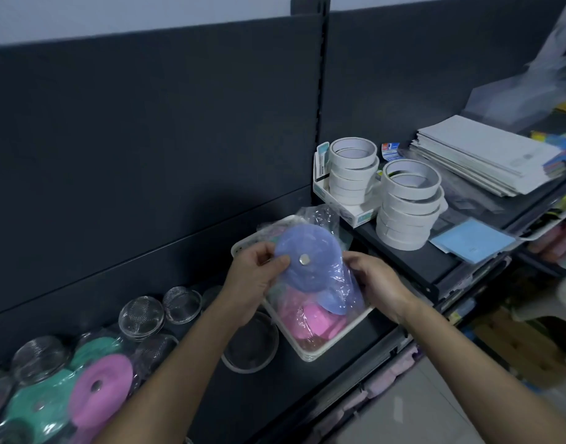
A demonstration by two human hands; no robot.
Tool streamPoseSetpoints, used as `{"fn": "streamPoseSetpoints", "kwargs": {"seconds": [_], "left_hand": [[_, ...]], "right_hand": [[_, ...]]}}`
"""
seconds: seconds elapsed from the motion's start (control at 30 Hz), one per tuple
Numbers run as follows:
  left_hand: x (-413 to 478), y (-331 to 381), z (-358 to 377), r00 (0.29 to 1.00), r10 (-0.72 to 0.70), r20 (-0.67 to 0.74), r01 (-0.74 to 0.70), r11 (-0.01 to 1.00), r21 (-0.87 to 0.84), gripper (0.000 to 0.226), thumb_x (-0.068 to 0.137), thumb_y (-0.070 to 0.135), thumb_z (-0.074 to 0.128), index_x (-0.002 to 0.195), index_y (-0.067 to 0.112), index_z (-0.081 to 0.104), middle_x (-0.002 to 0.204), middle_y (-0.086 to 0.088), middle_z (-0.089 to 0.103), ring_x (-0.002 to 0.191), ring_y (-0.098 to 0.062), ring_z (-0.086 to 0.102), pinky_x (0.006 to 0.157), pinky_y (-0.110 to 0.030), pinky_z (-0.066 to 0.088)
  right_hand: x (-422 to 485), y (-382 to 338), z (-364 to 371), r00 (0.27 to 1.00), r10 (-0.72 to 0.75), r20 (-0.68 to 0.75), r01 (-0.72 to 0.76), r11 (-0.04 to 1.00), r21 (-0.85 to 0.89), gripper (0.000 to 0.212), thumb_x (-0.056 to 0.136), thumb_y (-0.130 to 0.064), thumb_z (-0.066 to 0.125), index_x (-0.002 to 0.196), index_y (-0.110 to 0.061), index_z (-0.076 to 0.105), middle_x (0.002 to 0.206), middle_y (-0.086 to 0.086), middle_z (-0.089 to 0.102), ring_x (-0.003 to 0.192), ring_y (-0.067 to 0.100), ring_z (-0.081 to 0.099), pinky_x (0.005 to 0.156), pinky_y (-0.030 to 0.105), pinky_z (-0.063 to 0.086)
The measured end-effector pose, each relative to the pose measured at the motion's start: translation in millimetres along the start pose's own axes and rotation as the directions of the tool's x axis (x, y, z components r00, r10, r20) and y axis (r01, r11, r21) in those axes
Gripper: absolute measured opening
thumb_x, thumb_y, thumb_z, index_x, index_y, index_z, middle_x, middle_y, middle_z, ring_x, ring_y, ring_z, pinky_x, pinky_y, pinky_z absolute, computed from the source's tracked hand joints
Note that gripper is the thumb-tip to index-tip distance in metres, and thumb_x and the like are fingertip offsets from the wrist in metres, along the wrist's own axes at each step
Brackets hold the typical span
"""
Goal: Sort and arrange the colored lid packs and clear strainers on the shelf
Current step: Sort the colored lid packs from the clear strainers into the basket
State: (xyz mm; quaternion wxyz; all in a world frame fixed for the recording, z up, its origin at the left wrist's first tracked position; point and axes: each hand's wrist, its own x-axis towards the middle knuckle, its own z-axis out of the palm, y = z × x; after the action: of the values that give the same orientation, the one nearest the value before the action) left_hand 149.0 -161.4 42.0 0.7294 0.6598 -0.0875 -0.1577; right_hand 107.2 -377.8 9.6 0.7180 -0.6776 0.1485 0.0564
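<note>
A blue round lid pack (310, 256) in clear plastic wrap is held up over a white tray (310, 350). My left hand (252, 274) pinches its left edge, thumb near the metal centre stud. My right hand (374, 280) grips the wrap on its right side. Pink lid packs (310, 318) lie in the tray beneath. On the dark shelf to the left stand clear mesh strainers (141, 317), and further left lie green lid packs (34, 408) and a pink lid pack (99, 389). A wide clear strainer (251, 344) lies just left of the tray.
A higher shelf on the right carries stacks of white tape rolls (408, 203), a white box with more tape rolls (352, 174), stacked white papers (486, 155) and a blue sheet (472, 240). The dark back panel (147, 139) rises behind. Floor and goods lie lower right.
</note>
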Motion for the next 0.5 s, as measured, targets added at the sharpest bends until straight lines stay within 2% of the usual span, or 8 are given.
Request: {"fn": "streamPoseSetpoints", "kwargs": {"seconds": [0.07,0.1,0.13,0.2,0.23,0.3,0.43,0.5], "left_hand": [[-0.3,3.9,-1.5,1.000,0.006,-0.001,-0.006,0.998,-0.055,0.003,0.086,0.001,0.061,0.084,0.003,0.063,0.083,-0.013,0.067,0.080,-0.028,0.061,0.079,-0.041,0.052],[0.5,6.8,-3.7,1.000,0.011,-0.024,-0.014,0.995,-0.098,0.008,0.087,-0.002,0.058,0.083,0.004,0.062,0.080,-0.009,0.069,0.076,-0.023,0.064,0.074,-0.036,0.054],[2.5,10.2,-6.4,0.999,0.020,-0.048,-0.027,0.989,-0.143,0.010,0.087,-0.002,0.056,0.082,0.005,0.061,0.077,-0.007,0.069,0.072,-0.019,0.065,0.070,-0.031,0.056],[7.0,16.8,-12.6,0.995,0.047,-0.090,-0.062,0.982,-0.181,0.008,0.087,0.000,0.055,0.082,0.004,0.059,0.075,-0.005,0.068,0.068,-0.015,0.065,0.066,-0.026,0.057],[8.1,19.0,-15.0,0.994,0.054,-0.095,-0.071,0.981,-0.178,0.008,0.088,-0.001,0.055,0.083,0.004,0.059,0.075,-0.005,0.068,0.067,-0.014,0.065,0.065,-0.025,0.057],[7.4,21.3,-15.2,0.996,0.048,-0.074,-0.060,0.985,-0.163,0.009,0.089,-0.002,0.054,0.084,0.003,0.060,0.076,-0.006,0.069,0.068,-0.014,0.066,0.064,-0.024,0.057],[2.8,17.1,-5.5,1.000,-0.005,0.023,0.010,0.975,-0.221,0.009,0.088,-0.003,0.054,0.088,0.002,0.061,0.080,-0.008,0.070,0.071,-0.015,0.068,0.065,-0.024,0.057],[2.4,16.1,-4.2,0.999,-0.012,0.053,0.026,0.962,-0.272,0.007,0.084,0.001,0.056,0.088,0.002,0.061,0.079,-0.007,0.071,0.070,-0.015,0.068,0.065,-0.024,0.058]], "right_hand": [[-2.9,3.7,-2.2,1.000,-0.011,-0.008,0.011,1.000,0.002,0.034,0.097,-0.021,0.039,0.109,-0.010,0.069,0.107,0.014,0.071,0.101,0.029,0.067,0.087,0.038,0.052],[-4.7,5.3,-1.6,1.000,-0.027,-0.005,0.027,1.000,-0.012,0.035,0.098,-0.027,0.041,0.109,-0.008,0.068,0.107,0.014,0.071,0.100,0.029,0.067,0.089,0.039,0.052],[-6.4,6.0,-0.2,0.999,-0.053,0.008,0.053,0.998,-0.025,0.032,0.099,-0.028,0.044,0.108,-0.009,0.069,0.108,0.013,0.070,0.100,0.028,0.067,0.090,0.037,0.052],[-8.4,8.0,2.2,0.994,-0.109,0.031,0.111,0.990,-0.087,0.020,0.096,-0.015,0.053,0.105,-0.021,0.069,0.109,0.005,0.070,0.100,0.020,0.066,0.091,0.031,0.051],[-8.6,8.4,3.3,0.991,-0.124,0.044,0.128,0.984,-0.127,0.026,0.092,-0.007,0.057,0.107,-0.026,0.067,0.109,-0.002,0.070,0.099,0.015,0.065,0.091,0.028,0.050],[-9.6,6.8,4.9,0.990,-0.129,0.064,0.138,0.979,-0.154,0.038,0.088,0.001,0.061,0.115,-0.025,0.064,0.105,-0.008,0.070,0.095,0.010,0.065,0.089,0.026,0.051],[-11.0,4.0,2.1,0.987,-0.119,0.109,0.126,0.990,-0.059,0.042,0.086,0.011,0.055,0.116,-0.017,0.066,0.113,0.012,0.069,0.103,0.028,0.065,0.092,0.039,0.053],[-11.0,4.7,-0.2,0.988,-0.104,0.116,0.111,0.992,-0.058,0.045,0.085,0.012,0.053,0.116,-0.019,0.066,0.115,0.015,0.067,0.106,0.031,0.064,0.094,0.043,0.051]]}}
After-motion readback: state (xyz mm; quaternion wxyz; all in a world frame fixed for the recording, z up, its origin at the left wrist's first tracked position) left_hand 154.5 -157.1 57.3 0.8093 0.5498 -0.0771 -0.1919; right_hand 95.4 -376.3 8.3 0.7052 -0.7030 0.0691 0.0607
